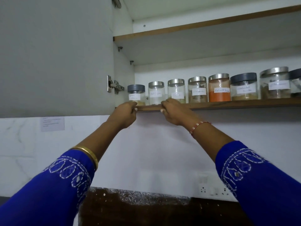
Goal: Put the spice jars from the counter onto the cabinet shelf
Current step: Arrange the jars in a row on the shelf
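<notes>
Both hands — left hand [126,111], right hand [171,111] — curl fingers over the shelf edge [228,105], seemingly holding nothing. Spice jars [197,89] line the shelf; nudge them gently back — labels outward.

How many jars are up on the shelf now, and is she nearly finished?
Seven jars, plus part of an eighth at the right edge, stand in a row on the cabinet shelf, from the grey-lidded jar rightward. Both hands, left and right, grip the shelf's front edge, holding no jar. The counter strip in view shows no jars, so probably nearly done.
</notes>
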